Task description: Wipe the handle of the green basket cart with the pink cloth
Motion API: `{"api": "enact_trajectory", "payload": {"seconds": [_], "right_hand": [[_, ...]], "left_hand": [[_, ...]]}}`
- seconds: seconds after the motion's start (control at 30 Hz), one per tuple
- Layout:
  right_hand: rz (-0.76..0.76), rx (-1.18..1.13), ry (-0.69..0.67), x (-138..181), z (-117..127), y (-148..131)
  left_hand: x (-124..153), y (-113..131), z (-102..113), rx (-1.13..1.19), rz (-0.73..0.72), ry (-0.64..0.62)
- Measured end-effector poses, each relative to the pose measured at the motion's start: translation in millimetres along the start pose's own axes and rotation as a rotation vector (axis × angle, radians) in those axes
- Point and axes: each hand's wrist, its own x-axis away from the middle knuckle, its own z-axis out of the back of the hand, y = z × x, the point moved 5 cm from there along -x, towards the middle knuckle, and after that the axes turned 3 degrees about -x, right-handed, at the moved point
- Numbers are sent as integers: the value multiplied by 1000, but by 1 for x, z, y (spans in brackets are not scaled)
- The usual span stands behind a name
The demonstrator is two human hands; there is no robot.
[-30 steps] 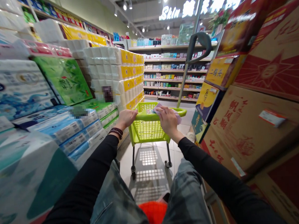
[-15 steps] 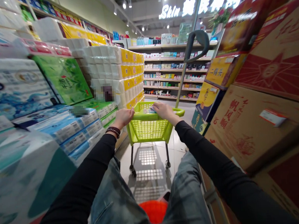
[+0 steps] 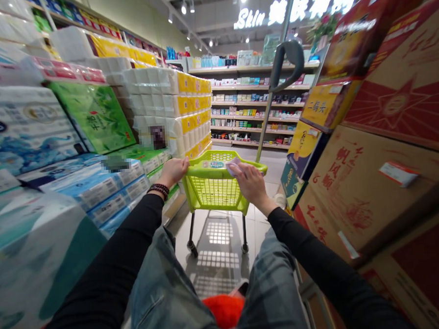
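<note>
A lime-green shopping cart [image 3: 217, 196] stands on its wheels in front of my knees. My left hand [image 3: 173, 171] is closed round the left end of its top rim. In my right hand [image 3: 253, 182] is a folded pale purple cloth [image 3: 235, 166], pressed against the right part of the cart's handle. An oval label [image 3: 216, 164] shows on the handle between the two hands. The fingertips under the cloth are partly hidden.
Packs of tissue paper [image 3: 156, 84] are stacked along the left. Cardboard cartons [image 3: 347, 177] rise close on the right. A grey pole [image 3: 266, 118] with a looped handle stands behind the cart. Shelves [image 3: 246, 104] of small goods fill the back. Something orange-red [image 3: 224, 309] lies between my legs.
My right hand has slid right along the handle, uncovering the oval label and showing the cloth. The cart and my left hand have shifted slightly left.
</note>
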Motion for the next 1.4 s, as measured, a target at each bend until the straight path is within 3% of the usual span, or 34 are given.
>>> {"api": "enact_trajectory", "payload": {"seconds": [0.17, 0.3, 0.43, 0.5, 0.63, 0.73, 0.83, 0.93, 1.1, 1.2, 1.27, 1.33, 1.4], "right_hand": [[-94, -48, 67, 3, 22, 37], [-249, -1, 22, -18, 9, 11], [-222, -2, -96, -43, -5, -10], [-188, -30, -163, -47, -3, 5], [-87, -165, -305, -47, 9, 66], [-32, -273, -297, -45, 18, 103], [-106, -328, -249, -36, 18, 117], [-170, -316, -96, -16, 18, 102], [-228, -116, 219, 20, 5, 28], [-178, -44, 171, 19, -23, -21], [-119, -23, 111, 13, -38, -36], [-56, -16, 55, 11, -44, -29], [1, -21, 19, 15, -40, -1]], "left_hand": [[-2, -1, -3, 2, -35, 42], [-2, 4, -3, -17, -7, 50], [-4, 1, -3, -27, -14, 35], [-5, -4, -3, -23, -12, 25], [-5, -13, -5, -10, 12, 35], [-4, -14, -6, -12, 11, 44], [-2, -12, -5, -21, 10, 51], [0, -10, -2, -30, 17, 53], [5, -6, 1, -39, 24, 73], [6, -5, 1, -59, 25, 91], [5, -5, 0, -64, 12, 99], [4, -8, -1, -64, -9, 102], [3, -10, -1, -59, -27, 98]]}}
